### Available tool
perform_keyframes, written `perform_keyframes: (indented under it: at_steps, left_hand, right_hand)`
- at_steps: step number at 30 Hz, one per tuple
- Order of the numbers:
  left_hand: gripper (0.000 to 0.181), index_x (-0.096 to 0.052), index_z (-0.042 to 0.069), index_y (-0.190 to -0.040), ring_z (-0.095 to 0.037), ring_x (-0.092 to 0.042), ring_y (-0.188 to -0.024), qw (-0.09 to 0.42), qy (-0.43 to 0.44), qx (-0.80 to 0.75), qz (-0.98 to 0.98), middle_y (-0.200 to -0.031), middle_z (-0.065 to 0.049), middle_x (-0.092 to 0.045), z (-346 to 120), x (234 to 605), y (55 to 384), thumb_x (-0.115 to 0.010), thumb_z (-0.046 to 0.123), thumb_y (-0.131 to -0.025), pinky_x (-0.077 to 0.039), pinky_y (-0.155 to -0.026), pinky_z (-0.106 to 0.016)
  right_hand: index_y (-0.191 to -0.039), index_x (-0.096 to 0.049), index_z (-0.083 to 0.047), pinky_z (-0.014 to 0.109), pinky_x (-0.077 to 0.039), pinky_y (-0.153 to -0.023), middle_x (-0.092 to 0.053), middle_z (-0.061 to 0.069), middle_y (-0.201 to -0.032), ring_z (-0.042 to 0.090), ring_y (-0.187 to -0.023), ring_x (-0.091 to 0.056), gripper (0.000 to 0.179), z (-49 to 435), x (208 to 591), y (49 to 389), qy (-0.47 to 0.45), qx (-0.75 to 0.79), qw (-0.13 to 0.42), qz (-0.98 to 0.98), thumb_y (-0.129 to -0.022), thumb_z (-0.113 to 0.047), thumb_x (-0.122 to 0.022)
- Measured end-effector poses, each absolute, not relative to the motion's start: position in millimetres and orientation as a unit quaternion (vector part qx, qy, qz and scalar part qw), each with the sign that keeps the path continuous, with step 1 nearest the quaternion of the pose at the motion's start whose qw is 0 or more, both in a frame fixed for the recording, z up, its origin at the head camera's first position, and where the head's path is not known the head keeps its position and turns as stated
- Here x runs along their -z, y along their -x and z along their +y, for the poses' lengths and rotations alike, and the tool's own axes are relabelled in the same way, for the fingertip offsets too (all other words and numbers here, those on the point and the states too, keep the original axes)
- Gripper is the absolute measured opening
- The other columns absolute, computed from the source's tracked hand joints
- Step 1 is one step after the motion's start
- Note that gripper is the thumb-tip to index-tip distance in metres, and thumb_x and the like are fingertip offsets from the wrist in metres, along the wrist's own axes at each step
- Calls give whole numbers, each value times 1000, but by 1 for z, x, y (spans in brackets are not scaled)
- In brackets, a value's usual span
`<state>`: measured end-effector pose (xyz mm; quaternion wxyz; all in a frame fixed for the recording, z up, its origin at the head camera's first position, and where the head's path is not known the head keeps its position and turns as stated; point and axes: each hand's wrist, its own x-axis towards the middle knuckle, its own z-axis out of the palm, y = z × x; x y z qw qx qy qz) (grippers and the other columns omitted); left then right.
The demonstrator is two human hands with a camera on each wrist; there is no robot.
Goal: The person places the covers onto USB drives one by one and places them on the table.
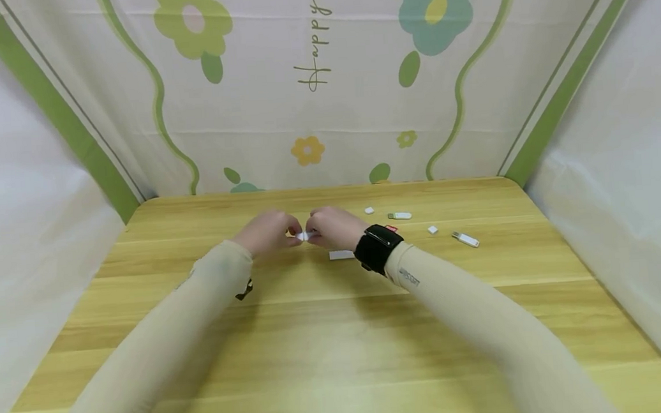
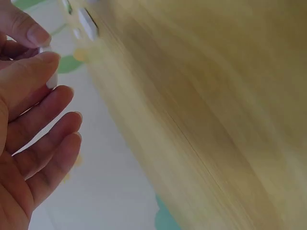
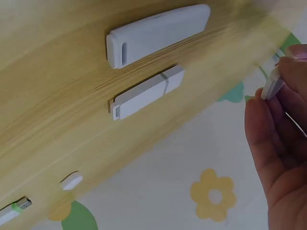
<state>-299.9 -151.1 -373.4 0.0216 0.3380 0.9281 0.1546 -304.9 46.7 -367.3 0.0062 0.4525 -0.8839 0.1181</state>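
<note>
Cream sleeves (image 1: 452,307) bear dark lettering (image 1: 410,278), and the right wristband (image 1: 377,247) is broad, black.

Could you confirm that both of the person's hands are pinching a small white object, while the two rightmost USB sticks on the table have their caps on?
Not quite: the two rightmost USB sticks have their caps off. The head view shows their metal connectors bare and the caps lying apart. The left hand and right hand do pinch a small white object.
</note>
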Motion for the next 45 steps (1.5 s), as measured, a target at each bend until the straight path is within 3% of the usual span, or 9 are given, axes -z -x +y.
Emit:
perform_keyframes:
  at_steps: [9, 20, 27, 33, 37, 45]
  left_hand:
    - [5, -78, 9, -87, -16, -66, -83, 75, -324, -154, 930, -86, 4, -72, -159, 388, 330, -79, 12, -84, -55, -80, -35]
    - [7, -78, 9, -87, -15, -65, -79, 119, -292, -175, 933, -82, 5, -71, -164, 408, 349, -81, 12, -82, -55, -79, -35]
    - [7, -78, 8, -90, -14, -66, -81, 117, -292, -155, 936, -85, 3, -72, -163, 413, 351, -80, 11, -83, -55, -80, -34]
    - [10, -78, 6, -92, -18, -66, -84, 129, -292, -144, 937, -87, 0, -72, -157, 406, 344, -80, 11, -83, -55, -82, -37]
    - [20, -76, 5, -102, -22, -66, -93, 141, -257, -143, 945, -98, -3, -72, -151, 398, 340, -79, 16, -85, -54, -86, -39]
    - [32, -71, 4, -116, -25, -64, -105, 153, -244, -130, 949, -114, -9, -69, -123, 374, 337, -75, 22, -90, -52, -92, -41]
  right_hand:
    - [-92, -79, -9, 25, -53, -74, -74, 1, -90, 12, -81, -65, 6, 29, 393, 338, -427, -110, -22, -897, -88, -12, -77]
    - [-90, -77, -9, 26, -50, -73, -68, -2, -83, 13, -76, -57, 4, 20, 403, 344, -393, -104, -67, -911, -89, -13, -75]
    - [-89, -77, -7, 28, -48, -73, -66, -1, -80, 15, -74, -54, 5, 18, 402, 342, -382, -107, -76, -915, -90, -10, -73]
    - [-106, -75, -5, 30, -51, -81, -70, 5, -100, 18, -88, -60, 17, 27, 399, 338, -373, -116, -95, -915, -92, -13, -72]
    - [-120, -69, -2, 35, -52, -89, -68, 10, -116, 23, -103, -62, 30, 42, 389, 340, -357, -121, -121, -918, -94, -16, -70]
    - [-119, -68, 2, 38, -52, -89, -67, 14, -111, 26, -101, -62, 29, 93, 366, 353, -343, -89, -106, -929, -93, -12, -69]
